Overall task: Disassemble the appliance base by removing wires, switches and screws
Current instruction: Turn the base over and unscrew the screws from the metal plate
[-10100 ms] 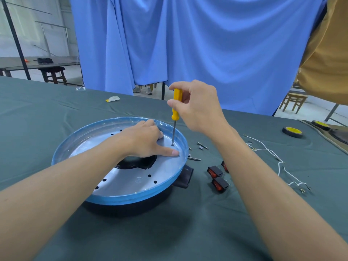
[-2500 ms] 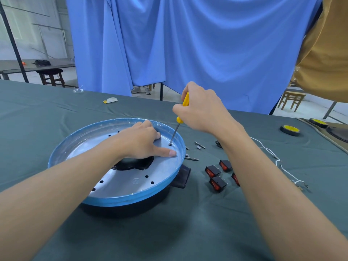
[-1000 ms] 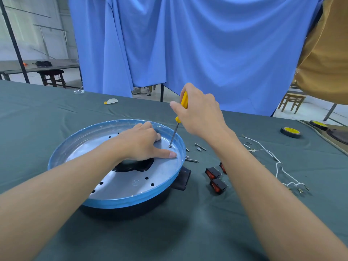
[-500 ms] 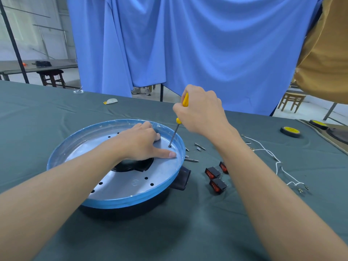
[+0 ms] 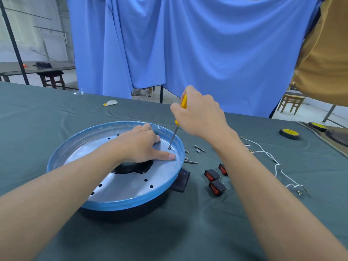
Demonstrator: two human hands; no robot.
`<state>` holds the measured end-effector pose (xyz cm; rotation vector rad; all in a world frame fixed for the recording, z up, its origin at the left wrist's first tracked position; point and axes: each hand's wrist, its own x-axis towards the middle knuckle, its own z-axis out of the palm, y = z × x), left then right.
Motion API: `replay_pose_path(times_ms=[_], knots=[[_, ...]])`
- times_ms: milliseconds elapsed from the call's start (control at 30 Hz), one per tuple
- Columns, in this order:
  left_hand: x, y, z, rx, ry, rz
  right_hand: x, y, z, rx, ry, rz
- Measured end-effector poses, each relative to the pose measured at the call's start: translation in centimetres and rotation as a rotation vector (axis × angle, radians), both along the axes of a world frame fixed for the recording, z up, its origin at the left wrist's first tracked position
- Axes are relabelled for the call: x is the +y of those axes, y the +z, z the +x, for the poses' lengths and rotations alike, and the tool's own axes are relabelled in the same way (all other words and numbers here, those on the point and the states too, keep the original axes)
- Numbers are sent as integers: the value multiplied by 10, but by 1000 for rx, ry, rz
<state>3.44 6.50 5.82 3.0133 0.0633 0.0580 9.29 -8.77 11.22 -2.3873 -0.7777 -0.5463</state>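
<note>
The appliance base (image 5: 131, 187) sits left of centre on the desk (image 5: 188, 232), a stiff, smooth metal pan with a film-wrapped rim. The left hand (image 5: 143, 146) lies flat on its plate, fingers straight, pressing down. The right hand (image 5: 199, 113) grips the yellow screwdriver (image 5: 183, 101), tip in a screw (image 5: 169, 147) by the right rim. The pan probably slides easily, so steady it by the plate.

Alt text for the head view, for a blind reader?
A right hand grips a yellow screwdriver, tip down inside the rim of a round blue-edged appliance base; the left hand presses on its metal plate. Loose screws, three red switches and white wires lie on the green cloth.
</note>
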Motion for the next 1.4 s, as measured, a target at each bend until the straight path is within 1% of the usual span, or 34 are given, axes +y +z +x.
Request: replay_pose_path(times_ms=[100,200,267,367,400,533,600,700,733,900,1067,1167,1267,1400], knots=[[0,0,0,-2,0,-8,-1,0,1,-41,0,-30],[1,0,1,-1,4,4,-1,3,2,12,65,-28],[1,0,1,-6,4,9,-2,4,0,32,50,-33],[2,-1,1,-7,1,16,-2,1,-1,-35,-23,-48],[2,-2,1,-7,2,14,-1,0,-1,-48,-19,-39],[1,-2,1,-3,3,-2,0,2,1,37,64,4],[1,-2,1,-3,1,-2,1,2,0,55,46,14],[2,-2,0,-4,-2,6,0,-1,-2,-11,-27,-3],[2,-2,0,-4,-5,8,0,-1,-1,-15,-20,-5],[1,-1,0,4,-2,7,-2,4,1,95,54,9],[1,0,0,3,-9,12,-2,2,-1,-6,-33,-49],[1,0,-1,3,-7,14,-3,4,1,47,37,-31],[1,-1,0,4,-4,8,-4,6,0,115,52,-16],[2,-2,1,0,-1,3,-3,4,1,43,-29,-55]])
